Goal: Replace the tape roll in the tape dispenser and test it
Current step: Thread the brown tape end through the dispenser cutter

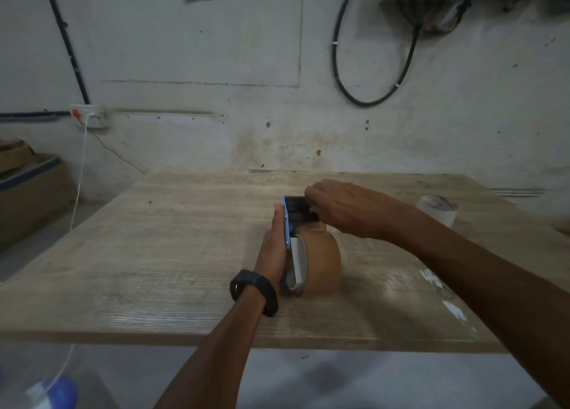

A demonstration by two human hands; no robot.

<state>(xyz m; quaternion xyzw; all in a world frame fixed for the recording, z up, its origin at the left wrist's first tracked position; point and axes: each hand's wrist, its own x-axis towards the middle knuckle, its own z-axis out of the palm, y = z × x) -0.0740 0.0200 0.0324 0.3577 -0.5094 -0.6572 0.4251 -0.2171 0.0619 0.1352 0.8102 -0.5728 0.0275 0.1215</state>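
A blue and black tape dispenser stands on the wooden table with a brown tape roll mounted in it. My left hand presses flat against the dispenser's blue left side and holds it steady. My right hand reaches over from the right, its fingers pinched at the black toothed cutter end of the dispenser. What the fingertips pinch is hidden. A black watch sits on my left wrist.
A whitish, nearly used-up tape roll lies on the table at the far right. Scraps of clear tape stick to the table's right front. Cardboard boxes stand on the floor at left, with a white cable hanging from a wall socket.
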